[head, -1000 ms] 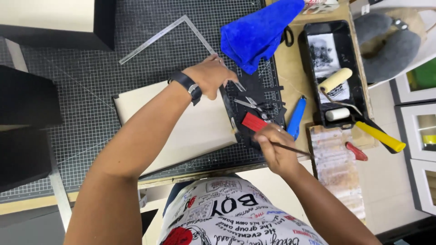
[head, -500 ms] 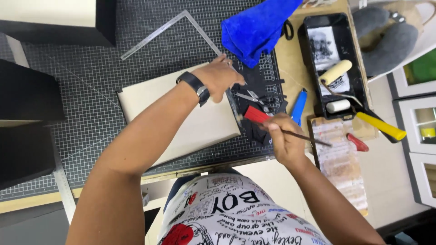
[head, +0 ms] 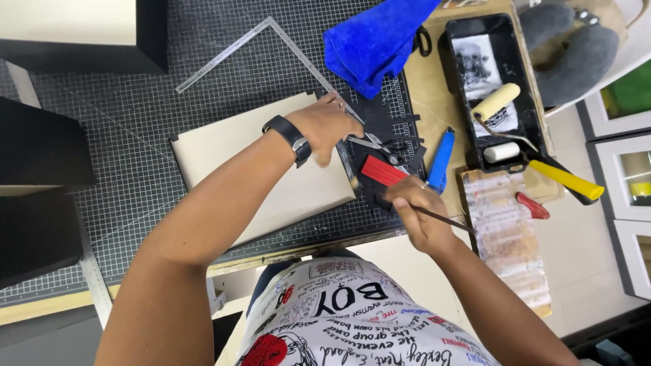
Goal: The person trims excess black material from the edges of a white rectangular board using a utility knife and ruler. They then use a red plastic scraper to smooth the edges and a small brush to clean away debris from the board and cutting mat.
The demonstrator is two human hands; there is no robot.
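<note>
My left hand (head: 327, 124), with a black watch on its wrist, presses down on the right end of a cream board (head: 258, 169) lying on the gridded cutting mat (head: 135, 122). My right hand (head: 419, 211) grips a thin dark-handled brush (head: 434, 215) whose tip meets the board's right edge near a red flat piece (head: 383, 171). Black scraps and small scissors (head: 380, 144) lie just beyond that edge.
A metal square ruler (head: 230, 47) and a blue cloth (head: 373, 41) lie at the back. A black paint tray (head: 491, 88) holds a foam roller (head: 496, 102) with a yellow handle (head: 566, 179). A blue knife (head: 441, 161) lies beside it. Black boxes (head: 41, 142) stand left.
The view has shifted slightly. My right hand with the brush has moved a little along the board's right edge. My left hand stays pressed on the board.
</note>
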